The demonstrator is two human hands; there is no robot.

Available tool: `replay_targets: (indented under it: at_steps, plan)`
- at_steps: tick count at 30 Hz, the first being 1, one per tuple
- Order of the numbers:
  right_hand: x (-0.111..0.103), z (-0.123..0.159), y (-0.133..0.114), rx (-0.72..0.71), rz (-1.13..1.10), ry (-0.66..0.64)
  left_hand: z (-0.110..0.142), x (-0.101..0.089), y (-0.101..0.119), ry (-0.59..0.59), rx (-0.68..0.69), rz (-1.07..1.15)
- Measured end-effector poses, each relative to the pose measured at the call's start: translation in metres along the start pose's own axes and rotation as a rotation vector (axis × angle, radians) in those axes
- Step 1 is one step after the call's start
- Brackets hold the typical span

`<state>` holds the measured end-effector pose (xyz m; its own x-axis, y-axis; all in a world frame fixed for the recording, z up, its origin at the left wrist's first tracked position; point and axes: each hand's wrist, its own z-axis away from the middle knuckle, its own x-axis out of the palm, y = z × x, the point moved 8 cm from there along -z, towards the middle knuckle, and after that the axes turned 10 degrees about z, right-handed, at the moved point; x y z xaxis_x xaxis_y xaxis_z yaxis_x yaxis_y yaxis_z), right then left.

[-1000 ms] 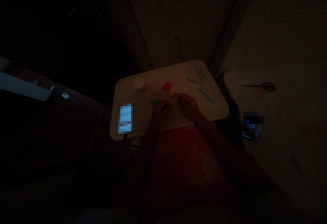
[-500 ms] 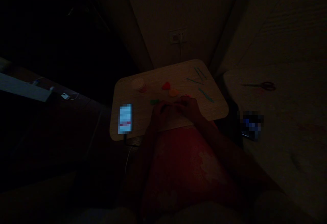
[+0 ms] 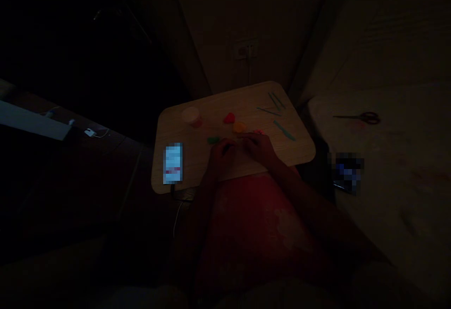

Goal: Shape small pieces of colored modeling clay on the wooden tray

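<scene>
The scene is very dark. My left hand [image 3: 221,151] is over the near part of a small wooden table [image 3: 197,158], its fingers curled; anything in them is too dark to make out. Facing it, my right hand [image 3: 260,146] has its index finger stretched left, close to a flat orange lump [image 3: 239,127]. A green piece [image 3: 213,140] lies just beyond my left hand. Farther back sits a red lump [image 3: 229,118]. A small pinkish-red piece [image 3: 258,132] shows beyond my right knuckles. The lumps look like modelling clay.
A lit phone [image 3: 172,163] lies on the table's left, near a round pale-lidded tub [image 3: 191,116]. Thin blue-green sticks [image 3: 276,101] and a wider blue-green tool [image 3: 284,131] lie right. Scissors [image 3: 357,118] and a dark device [image 3: 347,173] rest on the pale surface alongside.
My hands have drawn slightly apart from where their fingertips met. My right index finger now stretches out farther left, by the orange lump. The pieces on the table stay put.
</scene>
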<state>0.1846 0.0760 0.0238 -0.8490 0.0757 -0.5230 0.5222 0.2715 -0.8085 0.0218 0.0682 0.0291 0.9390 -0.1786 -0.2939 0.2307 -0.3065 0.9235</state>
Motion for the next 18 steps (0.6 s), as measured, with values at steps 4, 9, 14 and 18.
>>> replay_targets:
  at_steps: [4, 9, 14, 18]
  plan:
    - [0.0009, -0.0004, -0.0006, -0.015, -0.003, -0.002, -0.0008, 0.0005, -0.0020, 0.005, 0.002, 0.001]
    - [0.0007, 0.0007, 0.0017, 0.037, -0.018, -0.003, -0.0009, -0.0006, -0.0037, 0.018, 0.005, -0.004]
    - [-0.0063, 0.0003, -0.0033, 0.008, 0.053, 0.039, -0.0007, -0.0007, -0.0036, 0.010, 0.000, -0.010]
    - [-0.0029, -0.0018, -0.0051, -0.016, 0.065, -0.009, -0.0008, -0.0010, -0.0025, 0.020, -0.002, -0.002]
